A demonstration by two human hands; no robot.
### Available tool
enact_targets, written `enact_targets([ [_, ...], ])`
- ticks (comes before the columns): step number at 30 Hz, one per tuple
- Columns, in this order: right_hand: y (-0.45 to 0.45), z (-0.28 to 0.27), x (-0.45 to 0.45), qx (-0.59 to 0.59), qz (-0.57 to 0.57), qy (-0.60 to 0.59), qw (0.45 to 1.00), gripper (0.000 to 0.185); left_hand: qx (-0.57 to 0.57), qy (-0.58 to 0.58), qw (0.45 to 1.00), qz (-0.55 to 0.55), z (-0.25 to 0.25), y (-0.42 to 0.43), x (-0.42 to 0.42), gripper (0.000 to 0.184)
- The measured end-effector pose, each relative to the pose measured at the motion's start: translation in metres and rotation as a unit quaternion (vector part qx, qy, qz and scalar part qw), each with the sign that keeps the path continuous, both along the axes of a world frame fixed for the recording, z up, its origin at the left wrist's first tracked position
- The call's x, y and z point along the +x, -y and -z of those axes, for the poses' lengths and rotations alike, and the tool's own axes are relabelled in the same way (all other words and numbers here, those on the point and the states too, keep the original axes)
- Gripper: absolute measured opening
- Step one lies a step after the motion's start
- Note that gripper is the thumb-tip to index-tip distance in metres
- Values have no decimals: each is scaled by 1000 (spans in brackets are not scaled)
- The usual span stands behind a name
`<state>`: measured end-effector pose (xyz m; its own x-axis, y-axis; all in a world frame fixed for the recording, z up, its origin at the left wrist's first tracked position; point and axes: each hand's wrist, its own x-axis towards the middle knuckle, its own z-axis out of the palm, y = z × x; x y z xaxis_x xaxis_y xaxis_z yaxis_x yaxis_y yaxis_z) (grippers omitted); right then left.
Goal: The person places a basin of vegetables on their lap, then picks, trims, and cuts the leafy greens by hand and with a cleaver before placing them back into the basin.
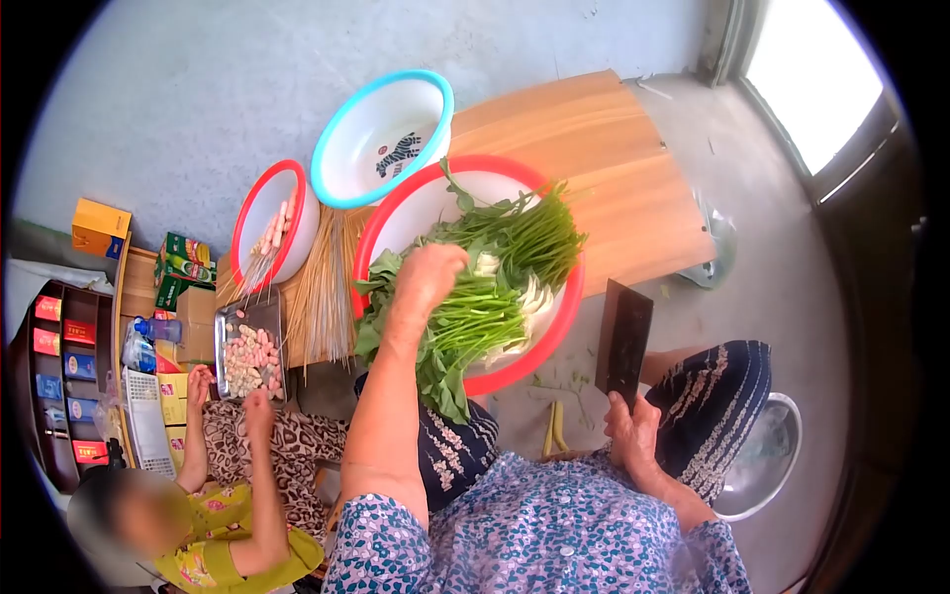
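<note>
My left hand [432, 280] is over the red-rimmed white basin [396, 223], against the bunched leafy greens. Its fingers are curled together, and what they hold, if anything, is hidden. One bunch of green stems [539, 238] lies at the basin's far right side. A second bunch [480, 317], with pale white cut ends, lies nearer me, and broad leaves [450, 391] hang over the rim. Away from the basin, above my right knee, my right hand [633, 428] grips the handle of a cleaver [623, 337]. Its dark, broad blade points up and away from me.
A blue-rimmed basin [366, 119] stands behind on the wooden board [623, 148]. To the left are thin skewers [322, 297], a smaller red-rimmed basin [265, 188] and a metal tray [230, 322] of sausage-like pieces. A co-worker [233, 525] sits there. A metal bowl [782, 445] is at right.
</note>
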<state>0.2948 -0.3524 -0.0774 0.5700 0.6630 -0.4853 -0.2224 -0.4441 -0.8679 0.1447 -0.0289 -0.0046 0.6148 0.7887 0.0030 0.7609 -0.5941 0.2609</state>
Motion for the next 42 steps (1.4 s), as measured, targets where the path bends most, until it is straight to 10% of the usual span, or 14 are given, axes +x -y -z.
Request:
enact_targets([
  [5,0,2,0,15,11,-18,1000,23,-12,-73,997,3,-11,-11,36,11],
  [17,-4,8,0,3,7,-47,999,24,-1,152,982,108,59,-54,105,26],
  [24,-5,13,-2,8,3,-59,998,23,-48,273,958,-74,11,-77,63,23],
  [26,-6,13,-3,4,-3,-59,998,23,245,191,950,38,-5,-78,55,20],
  [29,-8,12,-5,-9,-13,-58,998,22,290,77,952,61,-8,-78,52,12],
  [31,-10,11,-5,-16,-21,-55,998,22,278,30,959,51,7,-74,59,8],
  [33,-11,9,-5,-21,-21,-58,998,23,10,95,995,-25,34,-77,64,10],
  [42,-15,6,-5,-42,-25,-66,997,23,-198,55,979,-1,101,-83,73,30],
])
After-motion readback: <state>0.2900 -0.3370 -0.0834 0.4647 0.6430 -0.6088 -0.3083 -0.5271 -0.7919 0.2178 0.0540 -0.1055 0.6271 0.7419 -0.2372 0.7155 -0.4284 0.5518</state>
